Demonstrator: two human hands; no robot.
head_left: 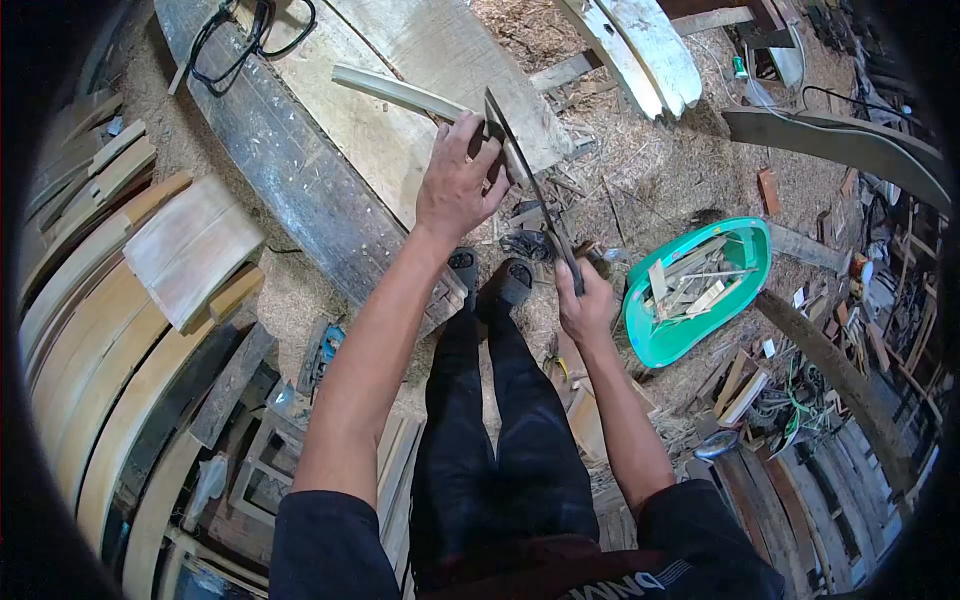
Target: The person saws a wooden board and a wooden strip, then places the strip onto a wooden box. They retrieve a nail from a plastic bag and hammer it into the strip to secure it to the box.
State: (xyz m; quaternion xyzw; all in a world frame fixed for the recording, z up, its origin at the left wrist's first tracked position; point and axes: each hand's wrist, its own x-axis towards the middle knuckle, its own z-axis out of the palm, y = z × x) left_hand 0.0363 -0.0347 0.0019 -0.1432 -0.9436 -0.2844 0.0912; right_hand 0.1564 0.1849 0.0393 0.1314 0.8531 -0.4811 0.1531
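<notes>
A long, narrow wooden strip [392,90] lies across the workbench [340,110], its near end reaching past the bench's edge. My left hand [458,182] is closed on the strip close to that end, fingers bent over it. Gripped in my right hand [588,303] is the handle of a handsaw [527,178]. The saw's dark blade slants up and away from me, crossing the strip just right of my left fingers. Part of the strip is hidden behind that hand and the blade.
A green plastic tub [655,352] of wood offcuts stands to the right. A black cable [238,62] lies at the bench's far left. Curved boards [110,400] are stacked on the left. Sawdust [690,165] and scraps cover the floor around my feet.
</notes>
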